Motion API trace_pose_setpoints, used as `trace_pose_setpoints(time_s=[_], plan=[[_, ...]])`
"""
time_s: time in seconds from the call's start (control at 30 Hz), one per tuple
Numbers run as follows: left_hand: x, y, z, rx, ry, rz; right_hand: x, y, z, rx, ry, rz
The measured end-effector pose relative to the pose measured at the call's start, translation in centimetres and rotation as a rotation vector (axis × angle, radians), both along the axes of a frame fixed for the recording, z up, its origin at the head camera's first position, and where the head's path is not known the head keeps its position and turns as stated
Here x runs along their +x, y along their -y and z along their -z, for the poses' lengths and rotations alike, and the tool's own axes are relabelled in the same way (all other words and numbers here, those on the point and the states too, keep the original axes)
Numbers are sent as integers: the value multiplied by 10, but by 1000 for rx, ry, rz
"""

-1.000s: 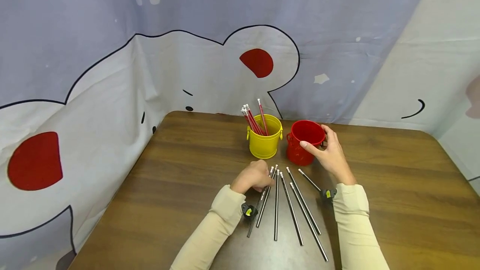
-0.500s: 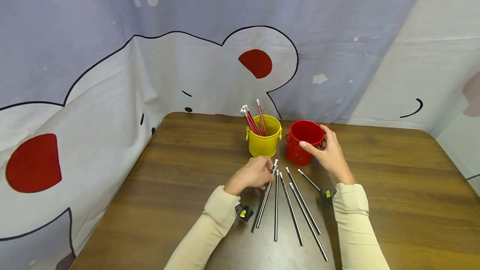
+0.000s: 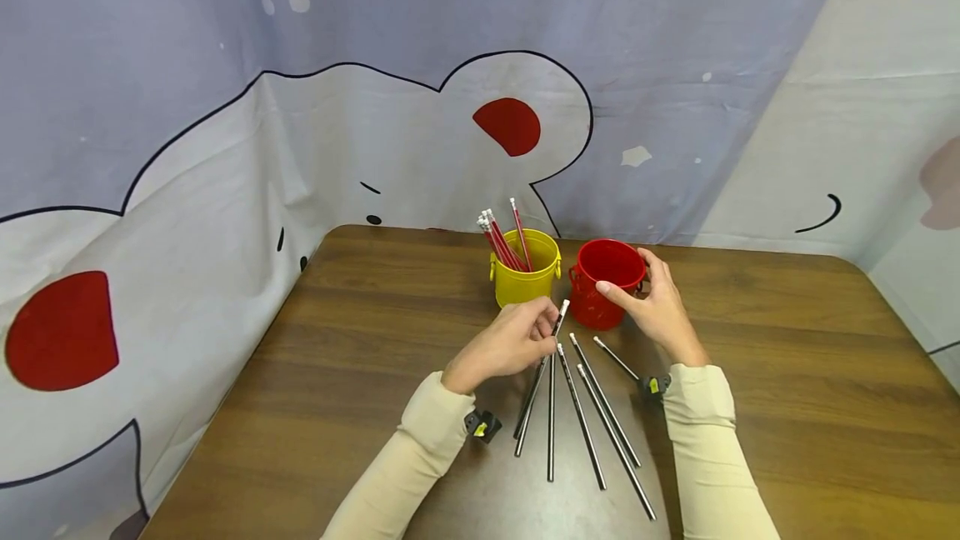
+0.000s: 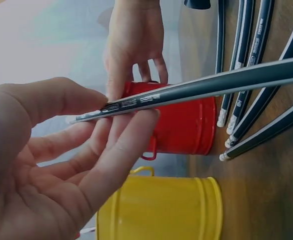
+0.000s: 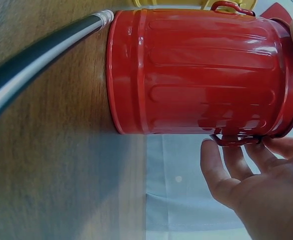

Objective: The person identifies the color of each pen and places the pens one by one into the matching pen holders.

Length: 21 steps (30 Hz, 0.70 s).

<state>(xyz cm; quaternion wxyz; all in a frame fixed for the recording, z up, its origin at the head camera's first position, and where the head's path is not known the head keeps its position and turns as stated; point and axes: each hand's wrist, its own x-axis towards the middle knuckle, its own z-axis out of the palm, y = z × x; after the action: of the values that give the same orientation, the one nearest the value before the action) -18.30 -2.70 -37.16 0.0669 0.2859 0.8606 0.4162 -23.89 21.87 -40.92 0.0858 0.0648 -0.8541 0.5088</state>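
Observation:
My left hand point(image 3: 510, 342) pinches a black pencil point(image 4: 211, 86) between thumb and fingers, close to its white eraser end. In the head view that pencil slants up toward the red bucket point(image 3: 592, 304), its lower end near the tabletop. Around the red bucket's rim is my right hand point(image 3: 662, 311), with the thumb at the front and the fingers by the side handle point(image 5: 236, 141). The bucket stands upright, and no pencils show inside it. Several more black pencils point(image 3: 580, 419) lie fanned out on the table between my forearms.
A yellow bucket point(image 3: 517, 288) holding several red pencils point(image 3: 522, 240) stands left of the red one, just beyond my left hand. The wooden table point(image 3: 360, 332) ends at a printed cloth point(image 3: 360, 140) at the back. One black pencil point(image 3: 617, 358) lies close to my right wrist.
My left hand has lifted the black pencil's eraser end and moved it up and away from me, toward the red bucket. My right hand stays at the bucket.

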Motion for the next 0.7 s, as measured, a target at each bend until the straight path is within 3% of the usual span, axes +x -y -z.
trace_pose_setpoints(time_s=[0.17,0.37,0.53,0.7], plan=[[-6,6,-8,54,-119,-26,0,0,0,13,3,2],[-11,9,-13,242,-278,-33,-1,-2,1,5,-9,-6],[-10,7,-13,383,-324,-7,-1,-2,1,3,-22,-10],[-10,6,-12,452,-379,-31,-1,0,1,13,-13,1]])
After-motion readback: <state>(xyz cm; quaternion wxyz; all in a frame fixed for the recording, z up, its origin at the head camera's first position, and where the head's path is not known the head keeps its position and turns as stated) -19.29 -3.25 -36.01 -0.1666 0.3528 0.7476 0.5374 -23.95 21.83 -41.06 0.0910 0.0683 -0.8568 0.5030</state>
